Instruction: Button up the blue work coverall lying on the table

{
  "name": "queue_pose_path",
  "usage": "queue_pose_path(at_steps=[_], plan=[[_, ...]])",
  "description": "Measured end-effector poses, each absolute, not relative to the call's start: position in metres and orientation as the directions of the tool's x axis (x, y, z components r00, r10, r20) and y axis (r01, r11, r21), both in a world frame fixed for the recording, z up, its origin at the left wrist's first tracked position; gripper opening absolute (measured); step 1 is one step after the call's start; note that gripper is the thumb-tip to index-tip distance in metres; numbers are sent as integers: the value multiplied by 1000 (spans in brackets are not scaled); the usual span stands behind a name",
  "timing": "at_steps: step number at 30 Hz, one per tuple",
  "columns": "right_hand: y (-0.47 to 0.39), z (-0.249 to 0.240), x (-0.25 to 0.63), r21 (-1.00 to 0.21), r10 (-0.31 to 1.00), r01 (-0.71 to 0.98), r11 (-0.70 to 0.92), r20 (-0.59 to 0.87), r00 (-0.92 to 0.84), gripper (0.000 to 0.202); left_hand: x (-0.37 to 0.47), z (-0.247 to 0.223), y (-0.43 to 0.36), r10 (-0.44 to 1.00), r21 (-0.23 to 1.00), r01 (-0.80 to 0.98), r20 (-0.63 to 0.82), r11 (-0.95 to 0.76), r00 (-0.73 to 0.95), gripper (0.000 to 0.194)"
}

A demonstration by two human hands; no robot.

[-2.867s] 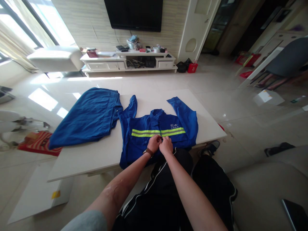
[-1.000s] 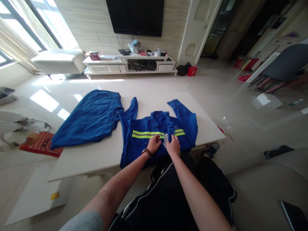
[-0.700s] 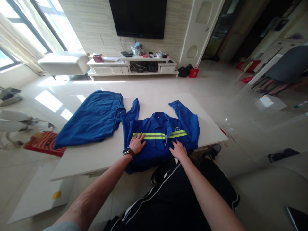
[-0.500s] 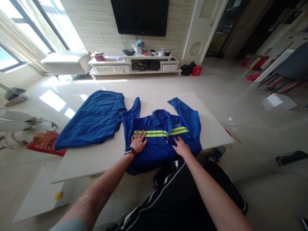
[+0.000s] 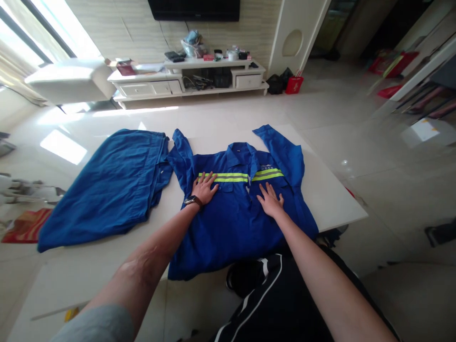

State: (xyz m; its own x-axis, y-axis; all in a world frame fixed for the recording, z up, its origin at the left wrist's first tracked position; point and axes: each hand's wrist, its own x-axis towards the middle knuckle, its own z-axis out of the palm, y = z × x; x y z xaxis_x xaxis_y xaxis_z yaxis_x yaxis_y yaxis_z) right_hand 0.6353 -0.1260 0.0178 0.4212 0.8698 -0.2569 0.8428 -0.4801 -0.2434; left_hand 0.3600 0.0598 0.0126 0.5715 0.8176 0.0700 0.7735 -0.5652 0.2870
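A blue work jacket (image 5: 228,228) lies front side up on the white table (image 5: 331,199), its collar away from me. A yellow-green and grey reflective stripe crosses its chest, and both sleeves reach toward the far edge. The jacket's bottom hangs over the near edge. My left hand (image 5: 204,188) rests flat on the left chest area, fingers spread over the stripe. Just below the stripe on the other side, my right hand (image 5: 270,199) presses on the cloth with fingers apart. Folded blue trousers (image 5: 110,185) lie left of the jacket, close to its left sleeve.
Beyond the table stands a low white TV cabinet (image 5: 149,88) with small items on it, under a black television (image 5: 195,9). A red bag (image 5: 294,84) is on the floor beside it. Another red bag (image 5: 26,225) lies left of the table.
Both hands have slid forward over the jacket, and its lower part now lies more spread out toward me. The view has tilted down and moved closer.
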Motion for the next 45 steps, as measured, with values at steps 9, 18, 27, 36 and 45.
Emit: queue_pose_path(at_steps=[9, 18, 27, 36, 45], plan=[[-56, 62, 649, -440, 945, 855, -276, 39, 325, 47, 371, 39, 139, 846, 134, 846, -76, -516, 528, 62], [-180, 102, 528, -357, 927, 934, 0, -351, -134, 32, 375, 68, -62, 727, 366, 673, 12, -642, 687, 56], [-252, 90, 494, -282, 956, 943, -175, -277, 94, 23, 280, 36, -125, 813, 360, 792, -132, -494, 567, 63], [-291, 92, 544, -554, 695, 610, -567, 75, 715, 24, 313, 55, -196, 629, 373, 564, 70, -737, 775, 44], [-305, 66, 601, -710, 236, 186, -680, 28, 971, 30, 308, 43, -220, 608, 262, 589, -13, -764, 794, 38]])
